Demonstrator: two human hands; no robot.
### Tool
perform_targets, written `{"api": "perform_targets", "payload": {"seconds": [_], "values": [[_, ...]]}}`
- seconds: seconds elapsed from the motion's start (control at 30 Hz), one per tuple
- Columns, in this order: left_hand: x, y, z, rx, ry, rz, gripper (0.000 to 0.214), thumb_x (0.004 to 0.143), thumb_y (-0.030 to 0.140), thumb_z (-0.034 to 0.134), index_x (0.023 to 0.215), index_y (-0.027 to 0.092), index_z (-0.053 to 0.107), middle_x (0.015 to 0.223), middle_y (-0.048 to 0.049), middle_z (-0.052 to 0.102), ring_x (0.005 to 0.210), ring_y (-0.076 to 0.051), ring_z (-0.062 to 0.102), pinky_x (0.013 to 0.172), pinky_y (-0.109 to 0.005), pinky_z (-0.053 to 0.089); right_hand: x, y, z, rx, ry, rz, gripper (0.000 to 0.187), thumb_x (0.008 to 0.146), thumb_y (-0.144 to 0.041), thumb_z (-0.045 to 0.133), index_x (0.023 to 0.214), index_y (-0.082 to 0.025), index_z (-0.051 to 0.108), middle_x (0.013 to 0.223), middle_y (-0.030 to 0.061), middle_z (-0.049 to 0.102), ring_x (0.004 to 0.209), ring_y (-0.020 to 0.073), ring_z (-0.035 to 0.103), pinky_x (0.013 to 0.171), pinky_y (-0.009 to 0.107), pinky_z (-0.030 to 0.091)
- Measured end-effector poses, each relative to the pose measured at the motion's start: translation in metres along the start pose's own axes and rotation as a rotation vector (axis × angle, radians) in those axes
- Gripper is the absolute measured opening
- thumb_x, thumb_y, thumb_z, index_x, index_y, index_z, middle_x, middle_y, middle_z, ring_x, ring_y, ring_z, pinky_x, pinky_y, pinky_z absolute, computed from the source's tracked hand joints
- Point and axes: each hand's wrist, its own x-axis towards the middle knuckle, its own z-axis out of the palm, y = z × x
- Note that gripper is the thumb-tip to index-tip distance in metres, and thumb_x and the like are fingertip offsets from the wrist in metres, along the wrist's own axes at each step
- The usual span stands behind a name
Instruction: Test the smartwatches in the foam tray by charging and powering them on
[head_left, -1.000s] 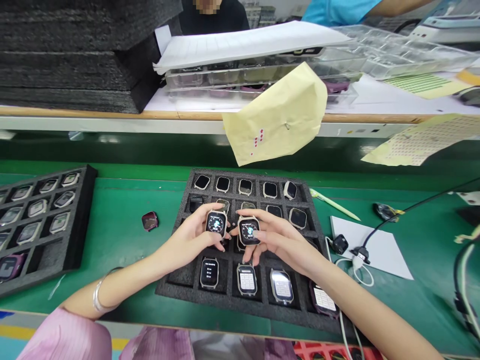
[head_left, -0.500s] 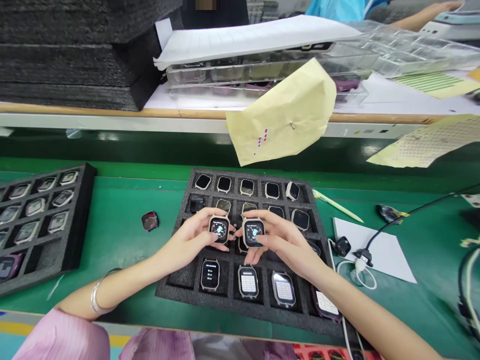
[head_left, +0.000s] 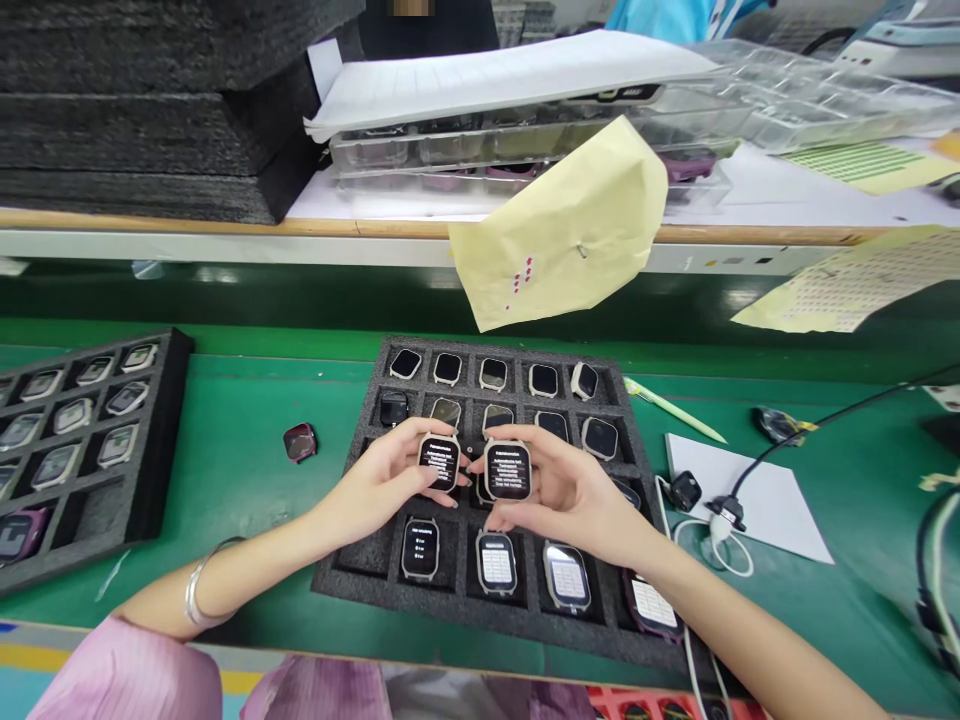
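My left hand [head_left: 386,480] is closed on a beige smartwatch body [head_left: 439,461] with a lit screen of text. Beside it, my right hand [head_left: 570,490] grips a second beige smartwatch body [head_left: 508,469], whose screen also shows lines of text. Both watches hover side by side just above the middle of a black foam tray [head_left: 360,560]. The tray's pockets hold several more watch bodies, dark in the far rows and lit in the near row.
A second foam tray [head_left: 150,440] of watches lies at the left. A lone dark-red watch body [head_left: 300,441] sits on the green mat. A charging cable [head_left: 712,520], white paper [head_left: 772,500] and a pen [head_left: 671,408] lie right. A yellow envelope [head_left: 562,235] hangs from the shelf.
Both watch screens switched from a round dial graphic to lines of text. My right fingers came off the screen and now grip the watch's sides. The hands barely moved.
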Motion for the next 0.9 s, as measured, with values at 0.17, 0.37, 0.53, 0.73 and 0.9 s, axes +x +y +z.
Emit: {"api": "perform_targets", "payload": {"seconds": [0.17,0.37,0.53,0.73,0.9], "values": [[-0.003,-0.001,-0.003,-0.032,-0.016,0.013,0.03,0.084,0.025,0.066,0.112,0.018,0.057,0.102,-0.0101,0.07,0.092,-0.024,0.069,0.075,-0.037,0.06,-0.024,-0.004,-0.024,-0.566,-0.005,0.077,0.048,0.088,-0.025,0.064,0.131,-0.021,0.044,0.093,0.0058,0.065,0.076,0.0221,0.069,0.07,0.038,0.06],[-0.004,-0.002,-0.006,-0.036,-0.014,0.028,0.03,0.084,0.028,0.068,0.109,0.016,0.056,0.097,-0.0097,0.07,0.089,-0.022,0.07,0.07,-0.035,0.06,-0.051,0.017,-0.062,-1.188,0.052,0.009,0.04,0.09,-0.033,0.059,0.127,-0.02,0.054,0.123,0.0138,0.052,0.113,0.0299,0.057,0.093,0.043,0.051],[-0.004,-0.002,-0.008,-0.03,-0.017,0.027,0.027,0.085,0.027,0.067,0.107,0.015,0.057,0.098,-0.0107,0.07,0.088,-0.022,0.07,0.069,-0.034,0.061,-0.053,0.016,-0.066,-1.31,0.06,-0.032,0.049,0.088,-0.044,0.062,0.129,-0.02,0.057,0.121,0.0146,0.056,0.11,0.0323,0.058,0.089,0.045,0.052],[-0.008,-0.002,-0.012,-0.049,-0.002,0.022,0.027,0.084,0.027,0.065,0.108,0.017,0.058,0.095,-0.0096,0.071,0.086,-0.023,0.07,0.07,-0.036,0.06,-0.014,0.015,-0.031,-1.326,-0.083,-0.218,0.027,0.096,-0.03,0.051,0.119,-0.02,0.063,0.116,0.0133,0.064,0.106,0.0303,0.059,0.091,0.048,0.05],[-0.012,0.0,-0.012,0.009,0.005,0.026,0.029,0.085,0.028,0.063,0.11,0.017,0.055,0.097,-0.01,0.069,0.09,-0.024,0.069,0.072,-0.036,0.059,0.012,0.036,0.003,-1.505,0.09,-0.1,0.012,0.09,-0.017,0.059,0.098,-0.011,0.065,0.092,0.0147,0.061,0.085,0.0312,0.062,0.076,0.047,0.054]]}}
